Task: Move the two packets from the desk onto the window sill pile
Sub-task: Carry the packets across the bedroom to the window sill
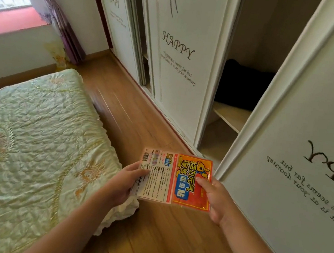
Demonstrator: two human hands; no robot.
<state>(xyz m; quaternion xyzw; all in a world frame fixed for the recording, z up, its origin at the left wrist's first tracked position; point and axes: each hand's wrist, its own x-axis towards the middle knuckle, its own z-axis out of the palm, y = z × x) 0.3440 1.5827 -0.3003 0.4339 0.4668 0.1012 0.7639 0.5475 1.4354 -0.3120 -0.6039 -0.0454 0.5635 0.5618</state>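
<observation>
I hold two flat packets side by side above the wooden floor. The white packet [156,178] shows its printed back with a barcode, and my left hand [125,181] grips its left edge. The orange packet [191,181] carries blue and yellow lettering, and my right hand [215,198] pinches its right edge, thumb on top. The packets overlap slightly along the middle. The red window sill [12,21] lies far off at the upper left, below the barred window; no pile shows on the visible part of it.
A bed with a pale green quilted cover [28,140] fills the left. A white wardrobe [182,64] with "HAPPY" lettering lines the right, one section open with a dark bundle [241,85] on a shelf. A strip of wooden floor [126,108] runs between them toward purple curtains [64,25].
</observation>
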